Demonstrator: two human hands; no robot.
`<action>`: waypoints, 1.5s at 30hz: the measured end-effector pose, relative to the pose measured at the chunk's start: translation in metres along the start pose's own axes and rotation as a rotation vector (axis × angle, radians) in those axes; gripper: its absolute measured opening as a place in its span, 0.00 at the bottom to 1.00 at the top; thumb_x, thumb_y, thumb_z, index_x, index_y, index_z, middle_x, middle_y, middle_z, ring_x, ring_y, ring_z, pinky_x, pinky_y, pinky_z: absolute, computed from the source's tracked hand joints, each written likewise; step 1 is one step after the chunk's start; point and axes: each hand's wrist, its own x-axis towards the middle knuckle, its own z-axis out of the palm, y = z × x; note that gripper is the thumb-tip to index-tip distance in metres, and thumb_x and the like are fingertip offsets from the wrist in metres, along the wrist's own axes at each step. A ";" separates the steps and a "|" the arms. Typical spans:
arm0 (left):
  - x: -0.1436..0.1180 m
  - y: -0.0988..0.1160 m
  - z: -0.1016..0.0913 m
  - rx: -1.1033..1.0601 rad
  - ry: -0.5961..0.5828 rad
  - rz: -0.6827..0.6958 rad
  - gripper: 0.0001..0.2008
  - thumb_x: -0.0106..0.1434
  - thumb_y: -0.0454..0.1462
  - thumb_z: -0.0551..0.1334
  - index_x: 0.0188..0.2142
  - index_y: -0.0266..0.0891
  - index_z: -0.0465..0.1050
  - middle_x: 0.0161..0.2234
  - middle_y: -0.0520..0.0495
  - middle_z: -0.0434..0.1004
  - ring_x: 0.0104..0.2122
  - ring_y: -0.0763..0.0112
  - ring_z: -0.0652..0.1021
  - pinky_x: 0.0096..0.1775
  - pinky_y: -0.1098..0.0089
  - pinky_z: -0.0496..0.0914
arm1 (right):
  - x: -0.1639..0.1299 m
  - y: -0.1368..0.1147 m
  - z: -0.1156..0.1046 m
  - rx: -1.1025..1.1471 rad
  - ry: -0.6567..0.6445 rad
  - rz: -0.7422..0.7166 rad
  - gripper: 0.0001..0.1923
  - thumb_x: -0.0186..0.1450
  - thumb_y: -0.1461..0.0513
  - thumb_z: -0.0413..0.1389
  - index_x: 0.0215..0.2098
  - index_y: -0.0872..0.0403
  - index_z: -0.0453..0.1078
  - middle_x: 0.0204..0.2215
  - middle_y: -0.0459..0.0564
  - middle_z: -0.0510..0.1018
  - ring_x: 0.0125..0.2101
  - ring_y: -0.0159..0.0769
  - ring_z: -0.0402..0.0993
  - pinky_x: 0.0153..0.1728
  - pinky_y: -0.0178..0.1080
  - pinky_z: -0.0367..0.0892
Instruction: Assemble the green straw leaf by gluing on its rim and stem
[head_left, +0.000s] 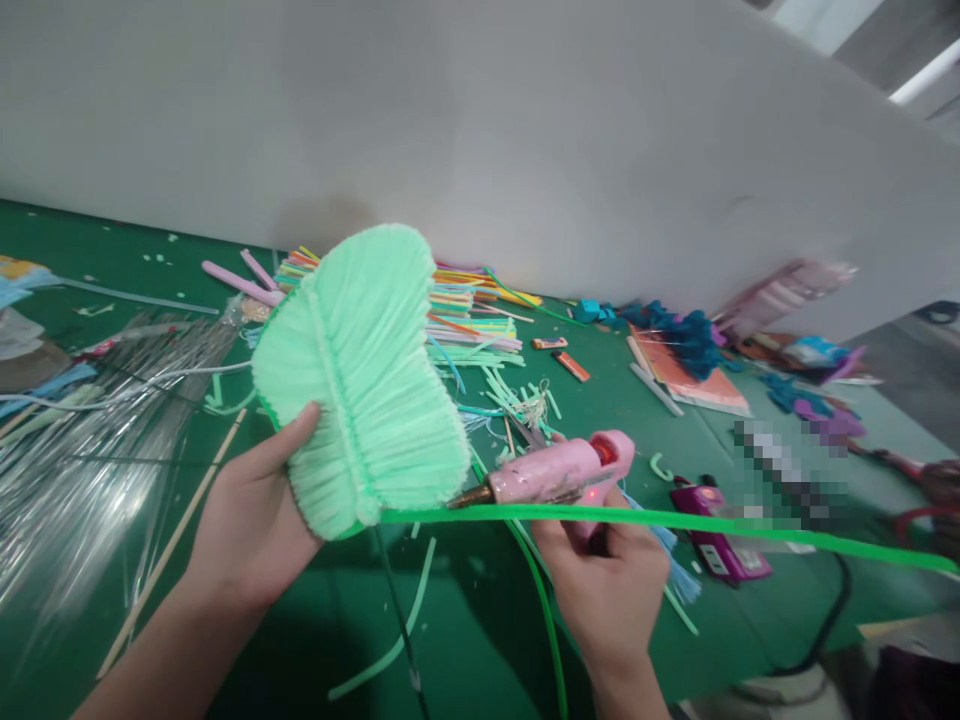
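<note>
Mint-green fuzzy leaf point(364, 380) is held above the green counter point(465, 620), the left hand point(251, 520) clamped on its lower edge. Right hand point(607, 580) is closed around a pink hot glue gun point(559, 470), nozzle touching the leaf's base beside a long green strip point(675, 522).

We cannot see the palm of our left hand point(251, 520), hidden behind the mint leaf point(360, 375). The green strip point(675, 520) runs off the right edge. A pixelated patch point(780, 465) blurs part of the counter point(465, 600). Our right hand point(607, 575) covers the glue gun point(555, 475) grip.
</note>
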 end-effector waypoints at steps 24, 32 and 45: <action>0.002 0.001 -0.005 0.021 -0.025 0.032 0.23 0.70 0.30 0.54 0.62 0.42 0.69 0.53 0.42 0.81 0.51 0.57 0.81 0.61 0.53 0.66 | 0.004 0.002 0.000 -0.018 0.064 0.027 0.17 0.56 0.60 0.58 0.16 0.49 0.54 0.11 0.36 0.56 0.13 0.26 0.51 0.13 0.32 0.52; 0.004 -0.001 -0.005 0.019 -0.010 0.042 0.23 0.70 0.31 0.54 0.63 0.43 0.68 0.50 0.44 0.83 0.48 0.60 0.82 0.59 0.57 0.68 | 0.007 -0.001 0.000 -0.020 0.086 0.004 0.12 0.56 0.61 0.58 0.19 0.51 0.61 0.12 0.36 0.60 0.13 0.26 0.54 0.14 0.31 0.53; 0.004 -0.001 -0.005 0.045 -0.074 0.050 0.27 0.70 0.28 0.52 0.67 0.39 0.60 0.48 0.42 0.83 0.46 0.59 0.82 0.60 0.56 0.67 | 0.007 0.006 -0.003 -0.049 0.089 0.018 0.17 0.57 0.59 0.58 0.16 0.49 0.55 0.11 0.36 0.57 0.13 0.27 0.52 0.14 0.33 0.50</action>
